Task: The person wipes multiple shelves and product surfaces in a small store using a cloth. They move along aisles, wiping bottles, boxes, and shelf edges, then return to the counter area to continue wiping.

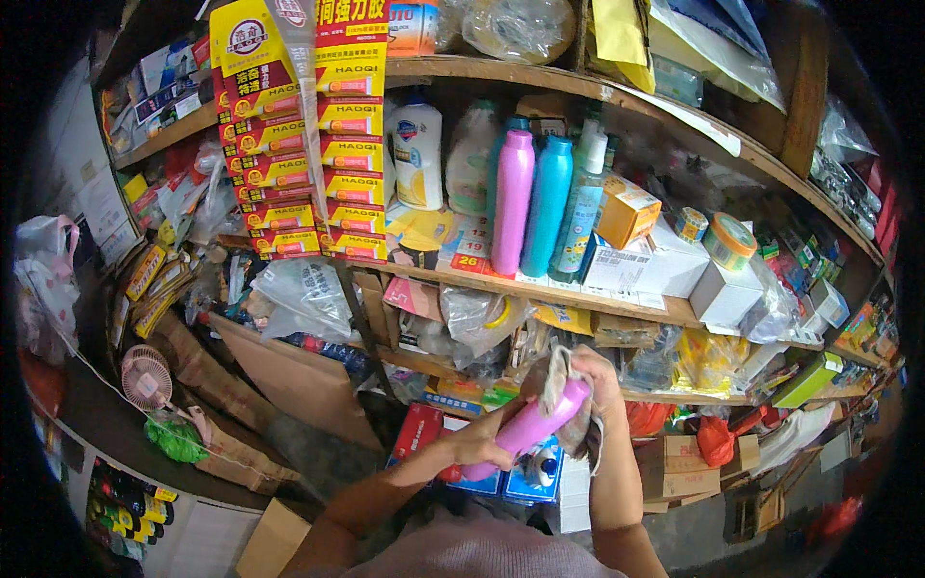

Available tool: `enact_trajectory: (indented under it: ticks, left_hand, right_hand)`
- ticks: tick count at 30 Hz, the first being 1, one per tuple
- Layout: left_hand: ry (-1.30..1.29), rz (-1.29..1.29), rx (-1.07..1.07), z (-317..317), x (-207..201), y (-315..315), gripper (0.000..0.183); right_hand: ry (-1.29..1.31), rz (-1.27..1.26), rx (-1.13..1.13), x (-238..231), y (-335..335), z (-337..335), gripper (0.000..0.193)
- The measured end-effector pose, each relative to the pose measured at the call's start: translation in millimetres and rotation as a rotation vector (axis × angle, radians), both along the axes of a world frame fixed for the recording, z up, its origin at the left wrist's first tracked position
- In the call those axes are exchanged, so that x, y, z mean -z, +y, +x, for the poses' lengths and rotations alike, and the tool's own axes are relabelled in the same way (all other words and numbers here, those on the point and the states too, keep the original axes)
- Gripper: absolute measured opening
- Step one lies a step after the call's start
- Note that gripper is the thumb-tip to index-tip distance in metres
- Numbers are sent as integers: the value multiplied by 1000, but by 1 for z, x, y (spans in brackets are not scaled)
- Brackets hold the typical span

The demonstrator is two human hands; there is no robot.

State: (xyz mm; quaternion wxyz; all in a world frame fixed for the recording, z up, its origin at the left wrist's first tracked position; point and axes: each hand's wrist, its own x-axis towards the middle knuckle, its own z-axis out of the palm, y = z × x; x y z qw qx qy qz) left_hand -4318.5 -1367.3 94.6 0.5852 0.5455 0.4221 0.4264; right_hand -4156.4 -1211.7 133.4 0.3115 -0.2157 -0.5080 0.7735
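Note:
A pink spray bottle (540, 420) lies tilted between my two hands, low in front of the shelves. My left hand (487, 438) is wrapped round its lower part. Around the upper end, my right hand (595, 380) presses a greyish cloth (556, 378) against the bottle, and part of the cloth hangs down beside my wrist. The cloth hides the bottle's top. On the shelf behind stand another pink bottle (514, 202), a teal bottle (546, 207) and a clear blue pump bottle (579, 217).
A white pump bottle (416, 159) stands left of the shelf's bottles, small boxes (628, 212) to their right. Yellow and red glue cards (352, 173) hang from the upper shelf. Below my hands are blue and red boxes (416, 431). A small pink fan (146, 377) sits far left.

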Motion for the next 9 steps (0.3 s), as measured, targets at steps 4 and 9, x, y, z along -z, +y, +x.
enact_trajectory:
  ticks: [4,9]
  left_hand:
    - [-16,145,-216,14,1,9,97]
    - [-25,366,-579,20,1,24,92]
  right_hand:
    - [0,-150,236,20,-11,-19,29]
    - [-113,301,353,15,-68,-46,56]
